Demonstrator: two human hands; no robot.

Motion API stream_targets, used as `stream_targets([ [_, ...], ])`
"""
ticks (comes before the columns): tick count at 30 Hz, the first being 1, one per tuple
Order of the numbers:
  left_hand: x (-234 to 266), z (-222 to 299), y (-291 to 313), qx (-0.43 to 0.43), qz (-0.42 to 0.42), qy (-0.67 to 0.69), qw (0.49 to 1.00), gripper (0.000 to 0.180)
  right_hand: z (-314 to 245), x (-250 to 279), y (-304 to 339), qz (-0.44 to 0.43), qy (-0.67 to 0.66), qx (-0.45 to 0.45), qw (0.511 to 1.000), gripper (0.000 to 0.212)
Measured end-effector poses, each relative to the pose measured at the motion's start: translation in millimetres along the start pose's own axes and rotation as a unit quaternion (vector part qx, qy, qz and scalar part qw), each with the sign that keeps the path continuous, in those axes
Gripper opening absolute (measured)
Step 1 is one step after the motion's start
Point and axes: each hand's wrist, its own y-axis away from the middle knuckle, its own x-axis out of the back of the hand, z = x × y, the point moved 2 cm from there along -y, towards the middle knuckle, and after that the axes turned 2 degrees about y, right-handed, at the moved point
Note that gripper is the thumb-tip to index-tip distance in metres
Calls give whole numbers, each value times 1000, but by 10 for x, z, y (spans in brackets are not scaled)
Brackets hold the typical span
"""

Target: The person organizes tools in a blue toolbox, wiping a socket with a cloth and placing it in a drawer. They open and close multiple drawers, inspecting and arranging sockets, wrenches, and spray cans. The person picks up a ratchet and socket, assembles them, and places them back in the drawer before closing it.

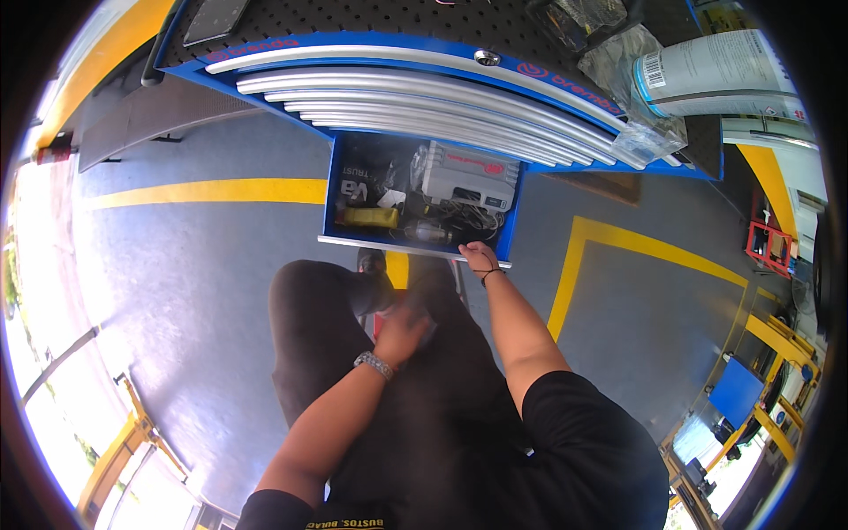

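A blue tool cabinet drawer (514, 231) stands pulled out in front of my knees. My right hand (480, 256) is closed on the right part of its silver front handle (397, 248). Between my thighs, over my lap, hovers my left hand (404, 334), smeared by motion; whether it holds anything is unclear. Inside the drawer lie a grey plastic boxy device (459, 170), a tangle of cables (470, 215), a yellow package (371, 217), a clear plastic piece (430, 231) and a dark bag (358, 162) with pale lettering.
Closed drawers with silver handles (397, 97) rise above the open one. On the black perforated cabinet top (353, 19) lie a white spray can (720, 75) on its side and clear plastic packaging (649, 137). Yellow lines (212, 193) cross the grey floor. Yellow metal equipment (782, 349) stands at right.
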Motion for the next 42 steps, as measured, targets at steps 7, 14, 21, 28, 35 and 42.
stream_targets([
  [7, -15, 39, -45, -42, 32, -14, 998, 36, -173, -116, 119, -41, 48, -7, 998, 47],
  [14, -13, -50, -40, 7, -5, 18, 1000, 37, -156, -210, 308, -11, 113, -54, 992, 50],
  [21, -88, -203, -42, -15, 1, -17, 1000, 38, 105, -379, 346, -4, 68, -60, 996, 53],
  [28, -60, -87, -72, 52, -48, 6, 997, 43, 26, -352, 300, 4, 28, -51, 998, 56],
  [35, -140, -219, -88, 43, -29, 30, 998, 41, -60, -225, 281, -56, 38, -80, 994, 53],
  [42, -193, -408, -112, 86, -41, 10, 995, 41, 493, -540, -74, -18, -241, -323, 915, 53],
])
